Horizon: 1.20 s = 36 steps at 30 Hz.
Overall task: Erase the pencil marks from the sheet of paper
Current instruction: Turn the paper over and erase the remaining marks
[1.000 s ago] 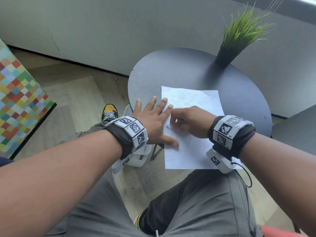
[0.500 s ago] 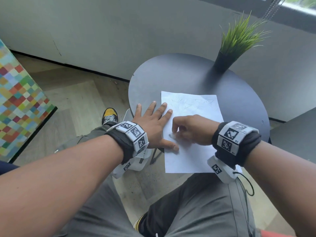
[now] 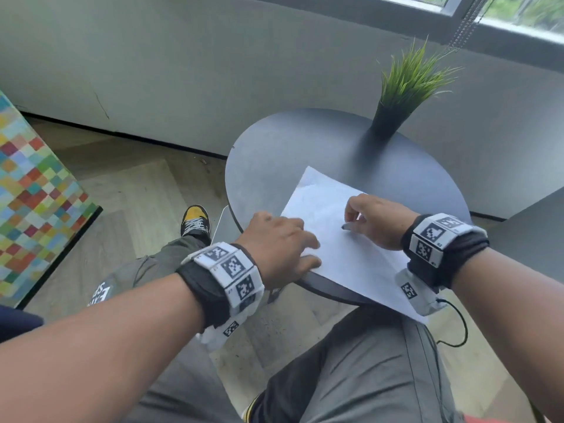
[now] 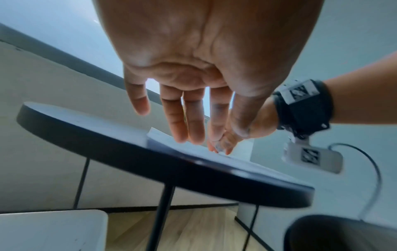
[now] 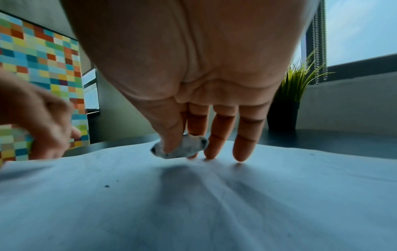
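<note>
A: Where the head view looks down, what lies on the round dark table?

B: A white sheet of paper, turned at an angle, its near corner hanging past the table's edge over the person's lap. A potted plant stands at the far side of the table, well apart from the sheet.

A: And the hands there?

B: The left hand rests at the sheet's left edge, fingers bent down onto it and thumb on the paper near the table's rim. The right hand sits on the middle of the sheet, its grip closed on a small grey eraser.

A: Does the left wrist view add anything?

B: It is blurred. The left hand shows fingers fairly straight and loosely spread, tips down at the paper on the table. So its grip is slack, with nothing held. The right hand appears beyond it.

A: The right wrist view?

B: The right hand pinches the smudged eraser between thumb and forefinger, just at the paper. The other fingertips touch the sheet. A few dark crumbs lie on the paper. The left hand is blurred at the left, and the plant stands at the right.
</note>
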### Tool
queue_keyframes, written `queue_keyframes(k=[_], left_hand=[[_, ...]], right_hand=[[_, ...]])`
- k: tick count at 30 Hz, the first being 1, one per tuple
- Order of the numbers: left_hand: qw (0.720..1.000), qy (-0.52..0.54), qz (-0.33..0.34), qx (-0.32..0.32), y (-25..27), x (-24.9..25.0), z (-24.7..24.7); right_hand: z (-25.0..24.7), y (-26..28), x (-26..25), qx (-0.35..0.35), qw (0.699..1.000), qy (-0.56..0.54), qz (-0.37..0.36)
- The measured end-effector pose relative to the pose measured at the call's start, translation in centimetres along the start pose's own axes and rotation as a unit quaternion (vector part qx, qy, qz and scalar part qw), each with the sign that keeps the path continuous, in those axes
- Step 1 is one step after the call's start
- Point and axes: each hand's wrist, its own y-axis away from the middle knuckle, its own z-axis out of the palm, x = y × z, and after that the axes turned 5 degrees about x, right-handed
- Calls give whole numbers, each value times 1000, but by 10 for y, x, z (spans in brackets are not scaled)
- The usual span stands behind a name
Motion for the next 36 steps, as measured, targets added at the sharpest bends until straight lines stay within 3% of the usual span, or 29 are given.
queue_keyframes(k=[3, 7, 9, 15, 19, 23, 25, 28, 30, 33, 36], left_hand=[[999, 49, -22, 5, -17, -31, -9], [994, -21, -15, -111, -30, -67, -4], [989, -50, 12, -138, -30, -70, 3], [989, -55, 43, -130, -41, -62, 9], [987, -62, 59, -134, -50, -59, 6], [982, -83, 65, -157, -54, -58, 4], [980, -90, 64, -164, -53, -59, 4], [981, -87, 63, -163, -52, -58, 3], [980, -97, 68, -162, -52, -57, 1], [977, -115, 69, -165, -53, -55, 0], [977, -114, 69, -165, -53, -55, 0]], right_hand=[[0, 5, 7, -5, 1000, -8, -30], [-7, 7, 10, -22, 999, -21, -22], [-12, 4, 8, -27, 999, -39, -5], [-11, -12, -21, -29, 992, -126, 7], [2, -26, -40, -40, 993, -109, -17], [10, -38, -35, 8, 997, -71, 19], [16, -34, -39, -3, 997, -64, -30], [16, -17, -51, -90, 984, -63, -142], [13, -24, -45, -74, 986, -66, -133], [12, -36, -29, 16, 996, -82, -43], [16, -26, -43, -34, 992, -52, -113]])
